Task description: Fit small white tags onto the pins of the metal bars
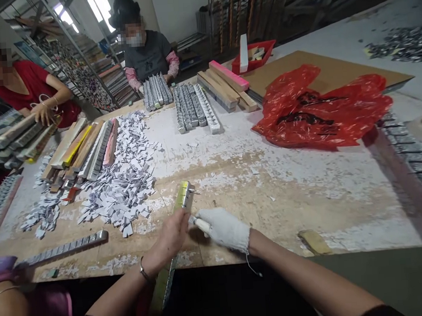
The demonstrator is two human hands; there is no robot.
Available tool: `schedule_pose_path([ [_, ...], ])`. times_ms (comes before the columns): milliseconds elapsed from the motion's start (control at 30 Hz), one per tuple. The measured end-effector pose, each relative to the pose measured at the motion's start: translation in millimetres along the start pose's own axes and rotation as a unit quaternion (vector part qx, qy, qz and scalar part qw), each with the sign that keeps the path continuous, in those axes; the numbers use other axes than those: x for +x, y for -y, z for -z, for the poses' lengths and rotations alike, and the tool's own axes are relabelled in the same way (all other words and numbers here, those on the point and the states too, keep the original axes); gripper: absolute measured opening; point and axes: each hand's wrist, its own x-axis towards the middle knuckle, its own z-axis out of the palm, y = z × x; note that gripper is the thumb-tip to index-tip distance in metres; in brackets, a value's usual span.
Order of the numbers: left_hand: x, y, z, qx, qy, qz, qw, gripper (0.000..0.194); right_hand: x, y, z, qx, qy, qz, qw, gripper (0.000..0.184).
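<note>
My bare left hand (172,235) is wrapped round a long narrow bar (182,196) with a yellowish face and silvery edges marked by cross lines. The bar slants from the tabletop back over the table's front edge toward my body. A white knitted glove covers my right hand (225,229), which is closed round the pale handle of a small hand tool (202,225). The tool's tip points at the bar beside my left fingers, and its exact kind is hard to make out. A small metal piece (194,191) sticks out sideways near the bar's far end.
Small white pieces (123,187) lie heaped at left, beside stacked bars (85,146). Silvery bars (190,107) rest at the back. A red plastic bag (322,108) lies right, on brown board (298,69). Two people (147,52) work across the table; another person's arm shows lower left.
</note>
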Motion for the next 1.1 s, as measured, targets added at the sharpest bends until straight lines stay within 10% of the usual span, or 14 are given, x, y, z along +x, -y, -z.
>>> schedule_pose_path([
  [233, 50.5, 38.1, 1.3, 0.166, -0.016, 0.015, 0.986, 0.032, 53.1, -8.0, -3.6, -0.139, -0.043, -0.080, 0.986, 0.024],
  [767, 48.4, 50.5, -8.6, 0.160, -0.002, -0.005, 0.987, 0.029, 74.2, -3.5, -13.4, -0.203, 0.013, -0.056, 0.977, 0.022],
  [1100, -7.1, 71.4, 71.5, 0.253, -0.056, -0.033, 0.965, 0.019, 4.8, -26.5, -26.1, -0.055, -0.118, -0.037, 0.991, 0.045],
])
